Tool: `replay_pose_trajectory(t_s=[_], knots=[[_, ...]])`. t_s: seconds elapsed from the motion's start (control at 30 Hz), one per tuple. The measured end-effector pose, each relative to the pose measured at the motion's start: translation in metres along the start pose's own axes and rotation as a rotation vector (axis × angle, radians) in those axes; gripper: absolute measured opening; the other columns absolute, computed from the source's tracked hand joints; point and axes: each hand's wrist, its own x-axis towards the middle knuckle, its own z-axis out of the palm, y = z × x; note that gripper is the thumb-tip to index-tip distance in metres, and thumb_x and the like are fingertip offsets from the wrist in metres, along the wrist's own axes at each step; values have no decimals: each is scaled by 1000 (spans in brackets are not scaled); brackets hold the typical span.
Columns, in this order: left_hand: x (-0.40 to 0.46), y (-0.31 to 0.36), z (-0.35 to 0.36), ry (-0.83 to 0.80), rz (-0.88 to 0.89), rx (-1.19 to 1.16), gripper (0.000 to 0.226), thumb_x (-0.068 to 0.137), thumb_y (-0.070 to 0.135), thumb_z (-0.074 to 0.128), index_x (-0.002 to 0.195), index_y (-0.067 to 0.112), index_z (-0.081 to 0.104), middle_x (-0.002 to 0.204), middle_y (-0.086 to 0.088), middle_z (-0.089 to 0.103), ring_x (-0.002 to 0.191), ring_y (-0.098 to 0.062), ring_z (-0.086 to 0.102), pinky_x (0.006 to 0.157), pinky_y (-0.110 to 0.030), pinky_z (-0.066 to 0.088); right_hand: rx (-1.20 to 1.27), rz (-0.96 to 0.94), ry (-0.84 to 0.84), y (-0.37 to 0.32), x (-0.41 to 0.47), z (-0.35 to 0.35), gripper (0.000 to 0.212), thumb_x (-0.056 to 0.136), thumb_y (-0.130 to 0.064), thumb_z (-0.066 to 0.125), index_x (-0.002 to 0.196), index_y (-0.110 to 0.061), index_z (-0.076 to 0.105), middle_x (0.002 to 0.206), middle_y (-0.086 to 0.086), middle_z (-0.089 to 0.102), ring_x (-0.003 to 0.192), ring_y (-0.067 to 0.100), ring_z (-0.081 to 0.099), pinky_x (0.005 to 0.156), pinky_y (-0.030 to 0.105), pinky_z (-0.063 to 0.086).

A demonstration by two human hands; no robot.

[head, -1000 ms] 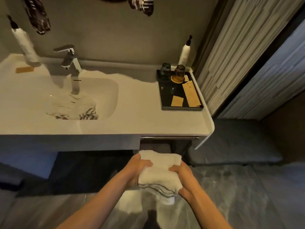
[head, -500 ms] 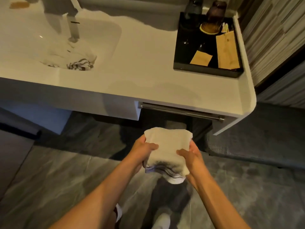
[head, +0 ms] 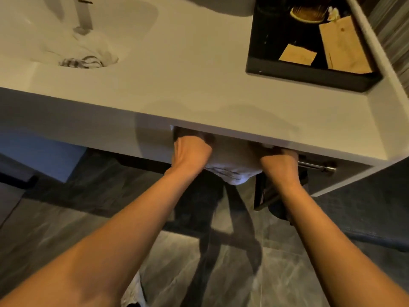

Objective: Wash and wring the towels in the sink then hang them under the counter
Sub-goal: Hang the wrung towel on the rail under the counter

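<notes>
Two curled grips, left hand and right hand, white towel between them under the counter.

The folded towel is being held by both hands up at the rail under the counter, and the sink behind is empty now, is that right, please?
Not quite: the sink is not empty. The head view shows another striped towel lying in it below the faucet. The rest holds: the left hand and right hand hold the folded towel at the rail under the counter.
</notes>
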Motion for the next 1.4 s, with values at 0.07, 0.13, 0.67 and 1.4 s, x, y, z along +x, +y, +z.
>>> replay_pose_trajectory(t_s=[0.07,0.13,0.67,1.4], knots=[[-11,1,-2,-16,111,168,23,94,15,51,99,-1,66,107,-25,65,101,-44,61,76,-38,48,-302,-119,11,2,-5,-6,34,102,-25,49,75,-8,61,77,11,58,86,32,61,75,35,45],[-21,-5,-2,-16,187,382,23,94,18,50,85,2,63,103,-24,67,98,-44,62,73,-39,45,-475,-250,128,11,-12,-7,38,98,-36,52,73,-11,67,75,10,62,80,35,63,70,35,45],[-32,-22,19,42,521,619,20,92,19,51,76,21,39,82,-5,59,73,-23,51,66,-34,26,-472,-382,-170,2,-12,21,23,100,-16,49,92,-5,67,92,14,60,94,31,60,84,37,49],[-80,-99,57,-224,532,553,63,82,23,38,143,9,49,154,-14,43,146,-31,35,121,-45,28,14,-371,80,79,-66,89,13,89,-16,60,85,-26,67,83,-4,69,76,17,63,69,37,50]])
